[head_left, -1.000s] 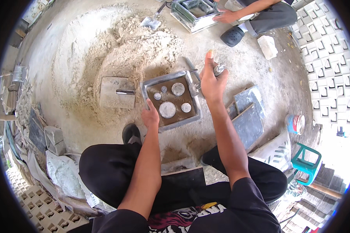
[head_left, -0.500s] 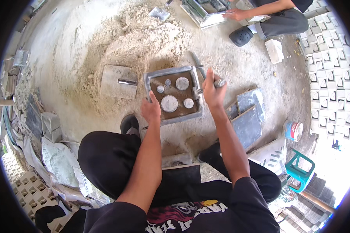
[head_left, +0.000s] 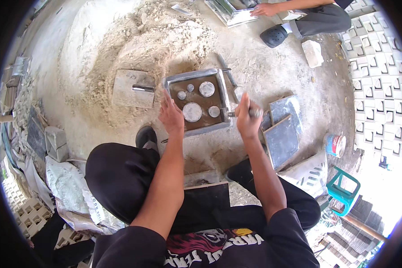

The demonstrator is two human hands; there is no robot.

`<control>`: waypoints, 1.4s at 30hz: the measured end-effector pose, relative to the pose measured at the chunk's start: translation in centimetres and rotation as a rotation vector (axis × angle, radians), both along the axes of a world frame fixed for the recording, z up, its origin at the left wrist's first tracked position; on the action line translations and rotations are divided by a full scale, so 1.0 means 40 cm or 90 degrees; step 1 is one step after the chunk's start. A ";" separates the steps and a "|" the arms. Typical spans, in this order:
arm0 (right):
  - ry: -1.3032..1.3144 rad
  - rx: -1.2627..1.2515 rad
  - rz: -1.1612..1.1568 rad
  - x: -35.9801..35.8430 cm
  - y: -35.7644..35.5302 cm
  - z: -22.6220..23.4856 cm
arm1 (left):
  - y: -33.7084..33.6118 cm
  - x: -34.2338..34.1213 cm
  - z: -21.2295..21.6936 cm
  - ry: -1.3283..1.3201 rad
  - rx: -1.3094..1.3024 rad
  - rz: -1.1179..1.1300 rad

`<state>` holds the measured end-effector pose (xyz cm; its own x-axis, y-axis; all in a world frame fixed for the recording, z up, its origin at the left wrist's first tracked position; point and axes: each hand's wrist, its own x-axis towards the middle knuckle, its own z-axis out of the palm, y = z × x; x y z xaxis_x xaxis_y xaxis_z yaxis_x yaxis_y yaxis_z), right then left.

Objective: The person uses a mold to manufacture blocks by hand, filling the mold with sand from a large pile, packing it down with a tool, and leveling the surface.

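Square metal mould, dull grey rim, brown wet fill with four pale round discs, sits on gritty ground just below the loose sand heap. My left hand lies flat, fingers spread, on the mould's left rim. My right hand is fisted around a short metal tool at the mould's right edge. Half a second ago that hand was higher, beside the mould's upper right corner.
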<state>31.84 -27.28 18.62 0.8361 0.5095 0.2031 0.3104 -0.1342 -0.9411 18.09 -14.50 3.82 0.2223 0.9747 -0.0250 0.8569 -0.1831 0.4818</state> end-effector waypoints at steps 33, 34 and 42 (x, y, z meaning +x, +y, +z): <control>0.045 0.087 -0.030 0.009 0.089 0.003 | 0.014 -0.008 -0.007 -0.050 0.037 -0.020; 0.045 0.112 -0.049 0.021 0.091 0.013 | 0.016 -0.005 -0.003 -0.055 0.033 -0.022; 0.218 0.138 -0.054 0.112 0.151 0.036 | 0.016 -0.014 -0.009 -0.079 0.051 -0.037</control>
<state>36.32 -21.23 20.08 0.9115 0.4113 0.0010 -0.0293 0.0673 -0.9973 17.54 -13.88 3.47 0.2750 0.9577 0.0844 0.7782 -0.2733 0.5654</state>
